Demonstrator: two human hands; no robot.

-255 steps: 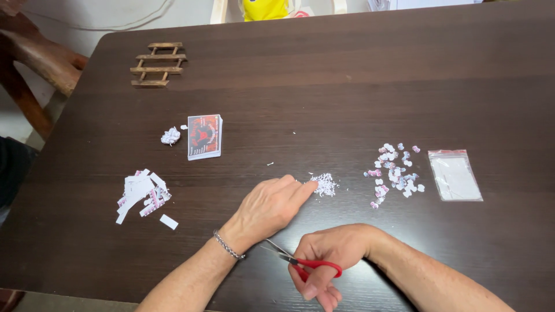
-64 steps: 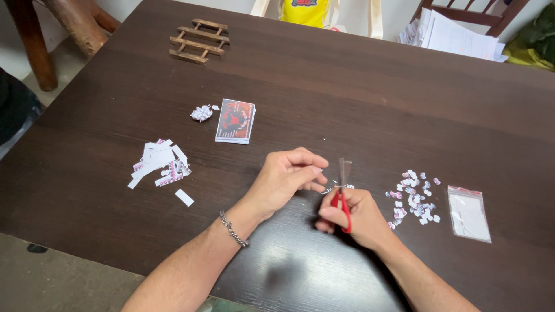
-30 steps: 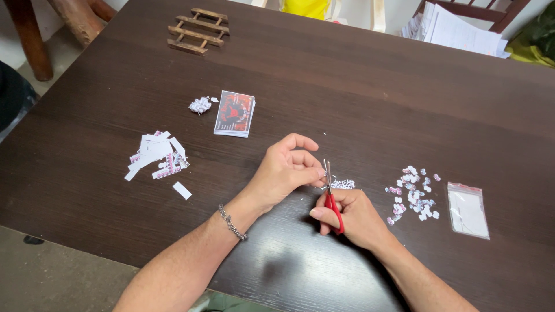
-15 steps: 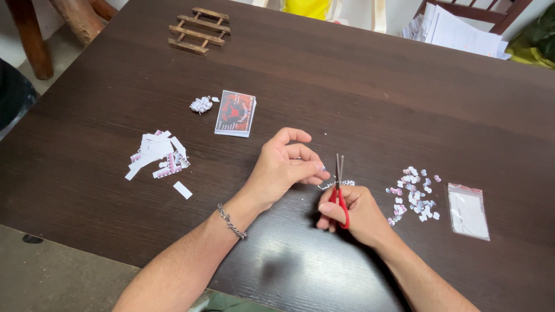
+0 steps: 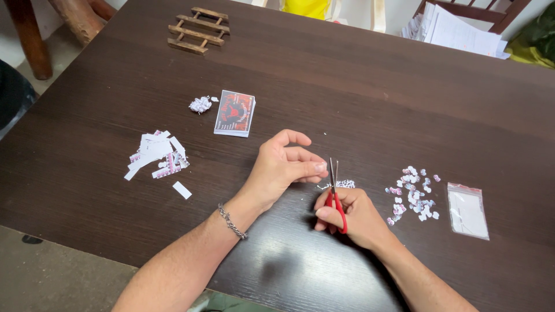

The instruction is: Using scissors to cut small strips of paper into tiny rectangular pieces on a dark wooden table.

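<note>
Your left fingers point(image 5: 309, 167) are pinching closed on something too small to identify, at frame centre beside the scissors point(image 5: 334, 190), which your right hand point(image 5: 352, 216) is gripping, blades nearly closed. Keep fingertips clear; let cuttings drop onto the small pile point(image 5: 341, 184) beneath.

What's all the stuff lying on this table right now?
small red-handled scissors: one, in the right hand
pile of tiny cut paper shapes: one, white and pink, right of the scissors
clear plastic zip bag: one, far right
stack of red printed cards: one, centre
pile of white paper strips: one, left
wooden slatted trivet: one, brown, far edge
dark wooden table: one
left hand: metal bracelet, fingertips by the blades
right hand: grips the scissors
</note>
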